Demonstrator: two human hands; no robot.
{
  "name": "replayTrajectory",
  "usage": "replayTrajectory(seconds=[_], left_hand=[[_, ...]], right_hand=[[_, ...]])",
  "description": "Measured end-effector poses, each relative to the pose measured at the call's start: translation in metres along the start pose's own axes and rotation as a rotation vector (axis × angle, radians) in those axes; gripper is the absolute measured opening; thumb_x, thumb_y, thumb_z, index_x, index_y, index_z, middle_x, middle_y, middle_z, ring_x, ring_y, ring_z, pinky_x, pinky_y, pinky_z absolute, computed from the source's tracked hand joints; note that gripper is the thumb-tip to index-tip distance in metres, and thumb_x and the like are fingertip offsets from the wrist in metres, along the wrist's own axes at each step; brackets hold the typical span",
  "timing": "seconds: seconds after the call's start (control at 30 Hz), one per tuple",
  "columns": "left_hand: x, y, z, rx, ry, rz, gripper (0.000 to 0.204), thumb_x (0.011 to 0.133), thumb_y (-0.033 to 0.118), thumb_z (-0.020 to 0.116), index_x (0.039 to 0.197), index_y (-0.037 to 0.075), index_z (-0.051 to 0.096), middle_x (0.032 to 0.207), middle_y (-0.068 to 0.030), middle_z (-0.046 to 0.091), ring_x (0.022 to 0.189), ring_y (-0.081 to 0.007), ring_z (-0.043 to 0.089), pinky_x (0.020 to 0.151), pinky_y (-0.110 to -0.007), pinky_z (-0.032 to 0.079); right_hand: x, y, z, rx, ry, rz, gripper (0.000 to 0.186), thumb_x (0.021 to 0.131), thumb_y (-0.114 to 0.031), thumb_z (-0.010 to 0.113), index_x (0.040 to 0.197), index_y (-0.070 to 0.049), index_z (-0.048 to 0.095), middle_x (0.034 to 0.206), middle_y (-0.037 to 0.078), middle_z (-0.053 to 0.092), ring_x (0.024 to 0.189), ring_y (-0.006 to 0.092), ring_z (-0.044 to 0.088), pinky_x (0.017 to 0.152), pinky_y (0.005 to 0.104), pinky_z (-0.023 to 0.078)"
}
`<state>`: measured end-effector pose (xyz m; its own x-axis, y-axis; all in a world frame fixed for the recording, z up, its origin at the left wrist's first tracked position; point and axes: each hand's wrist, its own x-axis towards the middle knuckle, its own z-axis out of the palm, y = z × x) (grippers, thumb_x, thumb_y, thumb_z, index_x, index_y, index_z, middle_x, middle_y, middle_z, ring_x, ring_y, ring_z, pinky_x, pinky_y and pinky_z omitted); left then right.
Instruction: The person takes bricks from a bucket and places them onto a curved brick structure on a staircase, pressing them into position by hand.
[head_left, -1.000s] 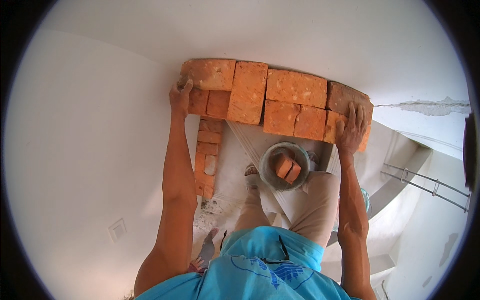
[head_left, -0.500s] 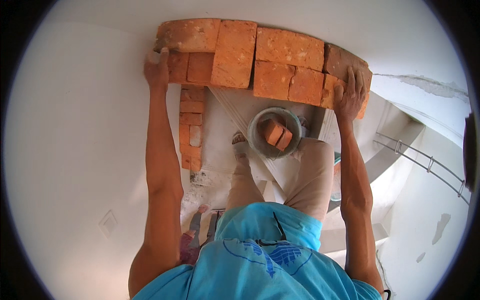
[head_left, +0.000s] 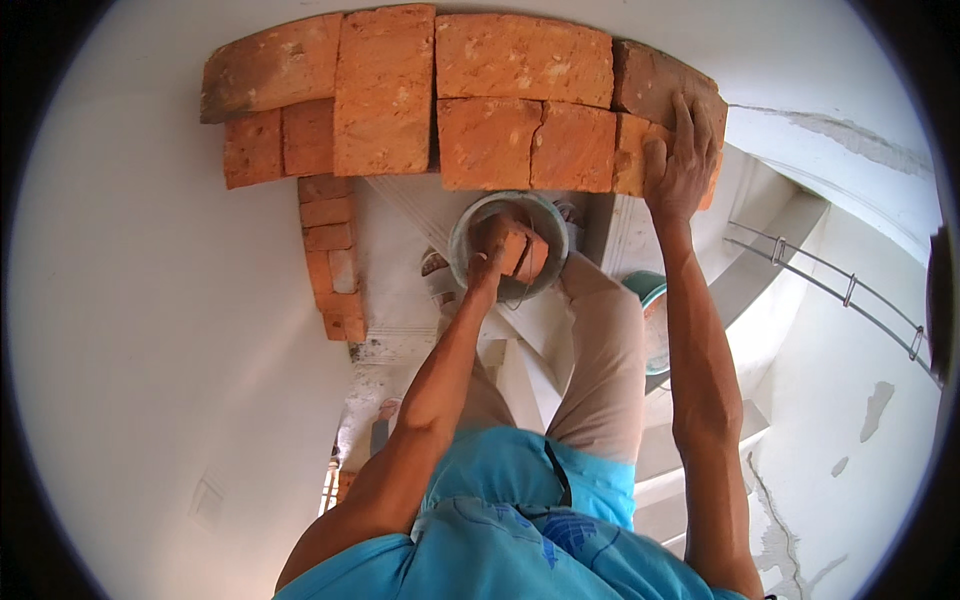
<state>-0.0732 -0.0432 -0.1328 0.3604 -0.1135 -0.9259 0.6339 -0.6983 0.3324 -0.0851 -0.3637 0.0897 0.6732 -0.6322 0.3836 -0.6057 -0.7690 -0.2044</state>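
Several orange bricks form a curved, stacked course against the pale wall at the top of the head view. My right hand lies on its right end, fingers slightly bent and apart against a darker brick and the one beside it. My left hand is down inside a grey bucket, closed on one of the broken bricks there, its fingertips partly hidden. The bucket sits between my legs, below the curved course.
A narrow column of bricks stands left of the bucket. Pale stepped ledges are at right, with a bent steel rebar frame and a teal tub near my right leg. Part of another person shows low at left.
My left hand has left the curved course's left end and moved down into the bucket. My right hand stays on the bricks. The view has shifted, so the course appears higher and larger.
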Motion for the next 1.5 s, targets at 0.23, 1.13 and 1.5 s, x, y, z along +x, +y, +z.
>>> replayTrajectory(seconds=[0.23,1.13,1.5], left_hand=[[0.032,0.045,0.048,0.240,-0.107,-0.115,0.095,0.091,0.066,0.067,0.156,0.000,0.045,0.163,-0.0230,0.039,0.149,-0.0364,0.041,0.120,-0.043,0.035],[0.055,-0.027,0.016,-0.236,-0.217,0.197,0.087,0.080,0.041,0.081,0.150,0.000,0.051,0.146,-0.0120,0.058,0.131,-0.0222,0.055,0.103,-0.034,0.047],[-0.235,0.003,-0.214,-0.584,-0.147,0.060,0.062,0.096,0.031,0.069,0.147,-0.001,0.055,0.132,-0.0102,0.066,0.118,-0.0201,0.063,0.100,-0.035,0.051]], right_hand=[[-0.002,-0.003,-0.002,-0.009,-0.047,0.041,0.065,0.089,-0.030,0.062,0.150,-0.010,0.055,0.152,0.020,0.049,0.148,0.0378,0.041,0.124,0.0522,0.028],[0.004,-0.011,0.001,-0.020,-0.069,0.022,0.066,0.087,-0.030,0.058,0.151,-0.011,0.054,0.155,0.019,0.048,0.148,0.0363,0.041,0.125,0.0533,0.028],[0.000,-0.009,-0.001,-0.050,-0.049,0.053,0.068,0.086,-0.021,0.061,0.153,-0.013,0.052,0.159,0.015,0.045,0.152,0.0329,0.037,0.126,0.0511,0.025]])
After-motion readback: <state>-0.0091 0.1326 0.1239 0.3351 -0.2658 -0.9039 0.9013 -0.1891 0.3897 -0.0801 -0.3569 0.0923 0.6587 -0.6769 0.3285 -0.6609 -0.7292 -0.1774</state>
